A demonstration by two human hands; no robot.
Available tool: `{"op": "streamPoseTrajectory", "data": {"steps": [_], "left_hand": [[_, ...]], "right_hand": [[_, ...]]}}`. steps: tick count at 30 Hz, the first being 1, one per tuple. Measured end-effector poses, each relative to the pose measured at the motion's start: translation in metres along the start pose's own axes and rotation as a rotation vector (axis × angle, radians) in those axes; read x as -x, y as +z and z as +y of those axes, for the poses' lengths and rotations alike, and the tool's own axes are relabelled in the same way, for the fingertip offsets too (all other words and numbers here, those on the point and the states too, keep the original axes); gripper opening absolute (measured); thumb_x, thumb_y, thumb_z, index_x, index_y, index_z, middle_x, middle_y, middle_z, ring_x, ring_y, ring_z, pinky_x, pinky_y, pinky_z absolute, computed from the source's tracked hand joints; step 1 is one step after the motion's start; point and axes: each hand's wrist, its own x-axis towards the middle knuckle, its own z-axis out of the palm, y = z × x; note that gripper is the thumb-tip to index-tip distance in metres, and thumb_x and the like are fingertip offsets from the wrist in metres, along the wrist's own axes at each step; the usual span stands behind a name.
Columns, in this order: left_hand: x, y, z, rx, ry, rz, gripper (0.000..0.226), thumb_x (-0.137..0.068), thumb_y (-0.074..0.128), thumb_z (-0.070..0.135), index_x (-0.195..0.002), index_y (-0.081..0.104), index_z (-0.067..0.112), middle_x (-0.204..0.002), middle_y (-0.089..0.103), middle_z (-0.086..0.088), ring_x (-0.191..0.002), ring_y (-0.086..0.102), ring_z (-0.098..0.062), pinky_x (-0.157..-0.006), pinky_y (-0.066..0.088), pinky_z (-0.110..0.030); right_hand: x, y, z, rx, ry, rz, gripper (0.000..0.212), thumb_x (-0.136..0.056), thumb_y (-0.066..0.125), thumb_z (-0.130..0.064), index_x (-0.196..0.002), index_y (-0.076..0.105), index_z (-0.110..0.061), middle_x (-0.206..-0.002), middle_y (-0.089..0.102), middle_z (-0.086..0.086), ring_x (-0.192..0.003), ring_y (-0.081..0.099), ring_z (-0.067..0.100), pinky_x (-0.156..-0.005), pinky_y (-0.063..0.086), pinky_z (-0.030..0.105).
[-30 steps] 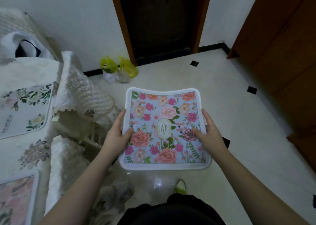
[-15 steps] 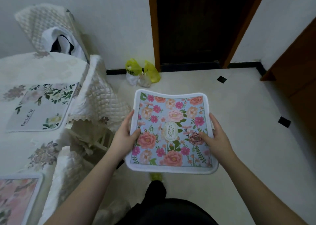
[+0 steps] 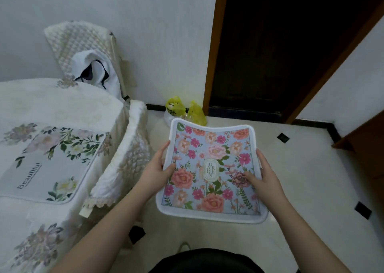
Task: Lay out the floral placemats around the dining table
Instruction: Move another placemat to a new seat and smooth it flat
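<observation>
I hold a blue floral placemat with pink and peach flowers and a white border flat in front of me, above the floor. My left hand grips its left edge, thumb on top. My right hand grips its right edge, thumb on the printed face. A white placemat with green leaves and the word "Beautiful" lies on the dining table at the left, which wears a pale floral cloth.
A chair with a quilted cream cover stands between me and the table. Another covered chair with a white bag stands against the wall. Yellow plastic bags lie beside a dark doorway. Pale tiled floor stretches to the right.
The view has swung left toward the table: more of the table and the far chair show now. The pink placemat at the lower left has left the view. Both hands keep their hold.
</observation>
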Motion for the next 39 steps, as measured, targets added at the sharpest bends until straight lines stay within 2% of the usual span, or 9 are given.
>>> {"op": "streamPoseTrajectory", "data": {"steps": [3, 7, 11, 16, 21, 25, 27, 31, 39], "left_hand": [[-0.029, -0.008, 0.008, 0.023, 0.006, 0.026, 0.071, -0.095, 0.061, 0.022, -0.149, 0.023, 0.049, -0.114, 0.068, 0.013, -0.087, 0.074, -0.011, -0.073, 0.063, -0.040], [-0.064, -0.005, 0.015, 0.008, 0.007, 0.083, 0.071, -0.095, 0.061, 0.023, -0.149, 0.023, 0.049, -0.109, 0.066, 0.021, -0.083, 0.073, -0.004, -0.069, 0.063, -0.033], [-0.105, 0.001, 0.023, -0.003, -0.016, 0.113, 0.069, -0.096, 0.060, 0.024, -0.149, 0.023, 0.049, -0.115, 0.066, 0.014, -0.084, 0.074, -0.007, -0.073, 0.063, -0.038], [-0.165, 0.012, 0.039, -0.016, -0.019, 0.153, 0.067, -0.096, 0.059, 0.023, -0.146, 0.024, 0.050, -0.117, 0.068, 0.008, -0.086, 0.074, -0.012, -0.075, 0.062, -0.043], [-0.216, 0.036, 0.070, 0.053, -0.040, 0.153, 0.067, -0.096, 0.060, 0.022, -0.144, 0.026, 0.053, -0.116, 0.067, 0.011, -0.088, 0.074, -0.010, -0.072, 0.063, -0.040], [-0.252, 0.053, 0.098, 0.084, -0.016, 0.162, 0.066, -0.097, 0.059, 0.018, -0.142, 0.029, 0.055, -0.113, 0.068, 0.008, -0.086, 0.074, -0.010, -0.062, 0.061, -0.028], [-0.265, 0.057, 0.108, 0.114, -0.007, 0.173, 0.066, -0.097, 0.059, 0.015, -0.139, 0.030, 0.057, -0.113, 0.068, 0.007, -0.087, 0.074, -0.011, -0.061, 0.060, -0.025], [-0.283, 0.051, 0.114, 0.107, -0.032, 0.208, 0.065, -0.097, 0.059, 0.017, -0.143, 0.030, 0.052, -0.115, 0.068, 0.007, -0.088, 0.074, -0.013, -0.067, 0.062, -0.034], [-0.321, 0.007, 0.095, 0.092, -0.100, 0.264, 0.068, -0.096, 0.059, 0.021, -0.149, 0.024, 0.048, -0.116, 0.068, 0.008, -0.086, 0.075, -0.013, -0.071, 0.063, -0.040]], "right_hand": [[-0.033, -0.001, -0.016, -0.009, -0.005, -0.006, 0.075, -0.095, 0.064, -0.019, -0.152, 0.021, -0.043, -0.128, 0.063, -0.005, -0.103, 0.067, 0.012, -0.067, 0.055, 0.015], [-0.078, -0.007, -0.027, -0.013, -0.016, -0.022, 0.076, -0.095, 0.064, -0.019, -0.151, 0.021, -0.045, -0.126, 0.065, -0.006, -0.102, 0.069, 0.014, -0.082, 0.059, 0.037], [-0.121, -0.009, -0.026, -0.074, -0.020, -0.033, 0.073, -0.094, 0.065, -0.017, -0.143, 0.027, -0.055, -0.118, 0.068, -0.011, -0.091, 0.071, 0.004, -0.065, 0.057, 0.016], [-0.185, -0.019, -0.029, -0.147, -0.036, -0.062, 0.073, -0.093, 0.065, -0.012, -0.117, 0.036, -0.075, -0.109, 0.071, -0.013, -0.089, 0.072, 0.005, -0.062, 0.055, 0.016], [-0.245, -0.053, -0.037, -0.192, -0.055, -0.086, 0.072, -0.093, 0.065, -0.009, -0.120, 0.040, -0.071, -0.111, 0.071, -0.015, -0.093, 0.072, 0.005, -0.066, 0.056, 0.017], [-0.291, -0.079, -0.041, -0.201, -0.039, -0.103, 0.073, -0.093, 0.065, -0.010, -0.117, 0.041, -0.074, -0.107, 0.072, -0.015, -0.091, 0.072, 0.007, -0.064, 0.057, 0.019], [-0.312, -0.085, -0.042, -0.214, -0.025, -0.116, 0.067, -0.092, 0.066, -0.011, -0.125, 0.043, -0.065, -0.108, 0.073, -0.010, -0.091, 0.073, 0.012, -0.065, 0.059, 0.025], [-0.342, -0.079, -0.043, -0.230, 0.009, -0.158, 0.066, -0.092, 0.067, -0.012, -0.143, 0.039, -0.043, -0.112, 0.072, -0.001, -0.091, 0.074, 0.020, -0.075, 0.062, 0.046], [-0.395, -0.028, -0.068, -0.243, 0.013, -0.242, 0.069, -0.091, 0.068, -0.013, -0.144, 0.037, -0.045, -0.113, 0.072, -0.002, -0.093, 0.074, 0.021, -0.077, 0.061, 0.050]]}}
